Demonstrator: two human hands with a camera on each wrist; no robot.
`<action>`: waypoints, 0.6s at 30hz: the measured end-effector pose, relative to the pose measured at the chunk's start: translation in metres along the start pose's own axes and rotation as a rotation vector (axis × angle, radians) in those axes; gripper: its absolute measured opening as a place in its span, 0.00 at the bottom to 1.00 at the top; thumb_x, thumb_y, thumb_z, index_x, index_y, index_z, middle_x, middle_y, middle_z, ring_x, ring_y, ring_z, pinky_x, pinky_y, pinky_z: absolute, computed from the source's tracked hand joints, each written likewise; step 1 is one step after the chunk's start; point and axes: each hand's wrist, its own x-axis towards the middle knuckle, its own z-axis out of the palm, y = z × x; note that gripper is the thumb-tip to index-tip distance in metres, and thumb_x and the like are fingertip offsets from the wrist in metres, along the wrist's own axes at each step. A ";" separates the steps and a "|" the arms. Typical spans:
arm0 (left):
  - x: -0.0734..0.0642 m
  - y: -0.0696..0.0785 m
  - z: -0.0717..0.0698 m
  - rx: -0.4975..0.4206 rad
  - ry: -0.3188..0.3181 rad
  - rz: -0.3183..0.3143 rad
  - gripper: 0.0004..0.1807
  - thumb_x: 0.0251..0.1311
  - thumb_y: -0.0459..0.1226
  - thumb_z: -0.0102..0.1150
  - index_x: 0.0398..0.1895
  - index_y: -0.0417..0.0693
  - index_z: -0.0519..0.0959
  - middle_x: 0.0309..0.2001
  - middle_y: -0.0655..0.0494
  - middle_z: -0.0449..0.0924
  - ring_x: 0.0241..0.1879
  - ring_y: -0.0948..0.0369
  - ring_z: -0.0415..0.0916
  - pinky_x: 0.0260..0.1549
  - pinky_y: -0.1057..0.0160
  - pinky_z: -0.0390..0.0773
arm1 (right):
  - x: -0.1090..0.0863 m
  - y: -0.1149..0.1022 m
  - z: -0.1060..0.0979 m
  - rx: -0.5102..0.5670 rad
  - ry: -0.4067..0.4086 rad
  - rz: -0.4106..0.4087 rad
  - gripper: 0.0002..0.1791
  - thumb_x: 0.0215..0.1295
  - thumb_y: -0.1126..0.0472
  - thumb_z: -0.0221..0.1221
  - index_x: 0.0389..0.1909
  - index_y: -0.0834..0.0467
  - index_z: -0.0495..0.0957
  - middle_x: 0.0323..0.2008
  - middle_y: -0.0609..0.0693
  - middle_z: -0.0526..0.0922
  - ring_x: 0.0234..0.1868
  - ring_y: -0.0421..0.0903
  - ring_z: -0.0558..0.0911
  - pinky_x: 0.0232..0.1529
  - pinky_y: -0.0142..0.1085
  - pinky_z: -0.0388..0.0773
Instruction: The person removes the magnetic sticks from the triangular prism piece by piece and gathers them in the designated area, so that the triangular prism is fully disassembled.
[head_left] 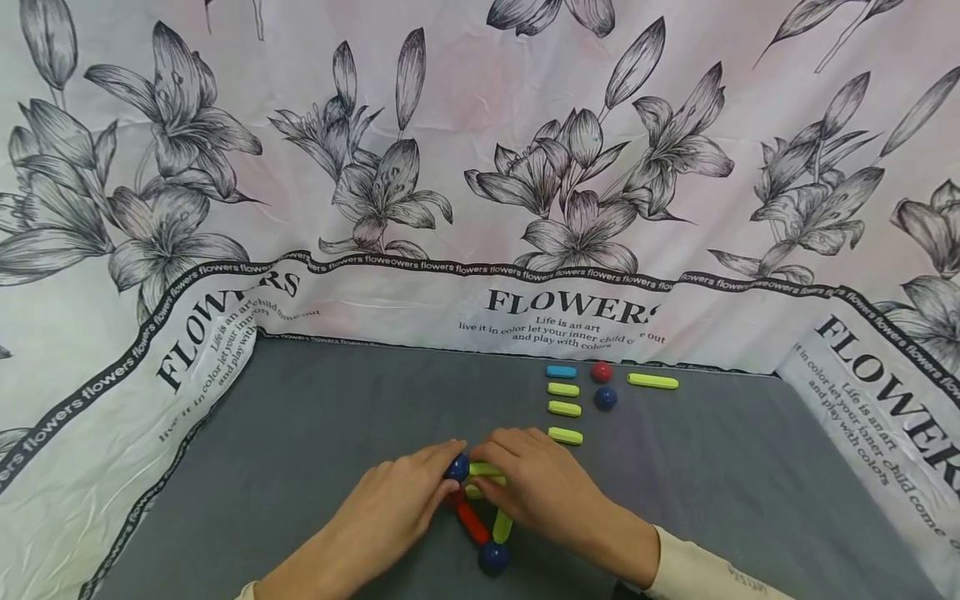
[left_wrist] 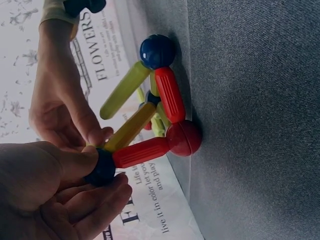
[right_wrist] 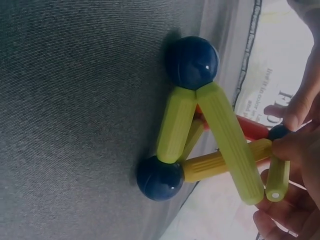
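Observation:
A frame of magnetic rods and balls stands on the grey cloth. My left hand [head_left: 397, 496] pinches the blue ball [left_wrist: 102, 167] at its top between thumb and fingers. From that ball a red rod [left_wrist: 142, 151] slopes down to a red ball [left_wrist: 184, 137], and a yellow rod [right_wrist: 207, 166] runs to a lower blue ball [right_wrist: 160, 178]. Beside the top ball, my right hand [head_left: 547, 475] pinches a short yellow-green rod [right_wrist: 277, 177]. Another yellow-green rod [right_wrist: 230, 142] leans up from the near blue ball [head_left: 493, 557], its upper end close to the right fingers.
Beyond the hands, several short yellow-green rods [head_left: 564, 409] lie in a column below a light-blue rod [head_left: 561, 372]. To their right are a loose red ball [head_left: 602, 372], a blue ball [head_left: 605, 398] and a longer yellow-green rod [head_left: 652, 382]. A flower-printed sheet [head_left: 450, 308] borders the grey cloth [head_left: 337, 400].

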 end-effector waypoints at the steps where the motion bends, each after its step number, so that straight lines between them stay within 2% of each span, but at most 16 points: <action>1: 0.000 0.000 0.001 0.002 0.003 0.003 0.23 0.78 0.42 0.60 0.71 0.44 0.76 0.63 0.48 0.83 0.52 0.53 0.87 0.41 0.54 0.86 | 0.000 0.000 0.000 0.001 0.001 0.000 0.16 0.63 0.55 0.76 0.50 0.48 0.85 0.43 0.39 0.83 0.43 0.38 0.82 0.45 0.38 0.81; 5: 0.000 0.000 0.002 0.019 0.028 0.015 0.22 0.77 0.41 0.61 0.70 0.44 0.77 0.63 0.48 0.84 0.50 0.54 0.88 0.39 0.55 0.87 | 0.004 0.002 -0.001 0.007 0.016 -0.008 0.14 0.63 0.55 0.75 0.49 0.48 0.86 0.42 0.40 0.83 0.40 0.38 0.81 0.41 0.37 0.79; 9: 0.001 0.000 0.001 0.029 0.050 0.017 0.22 0.77 0.41 0.61 0.69 0.44 0.77 0.62 0.49 0.84 0.50 0.54 0.88 0.39 0.55 0.87 | 0.009 0.004 -0.002 0.014 0.029 -0.008 0.12 0.64 0.56 0.73 0.48 0.47 0.87 0.42 0.39 0.82 0.40 0.38 0.81 0.42 0.38 0.79; 18: 0.000 0.002 0.002 0.040 0.025 0.001 0.22 0.77 0.42 0.61 0.69 0.44 0.77 0.63 0.49 0.84 0.49 0.53 0.88 0.40 0.54 0.87 | 0.006 0.009 -0.011 0.014 0.028 0.009 0.10 0.67 0.55 0.72 0.48 0.46 0.87 0.41 0.38 0.82 0.40 0.38 0.81 0.43 0.38 0.80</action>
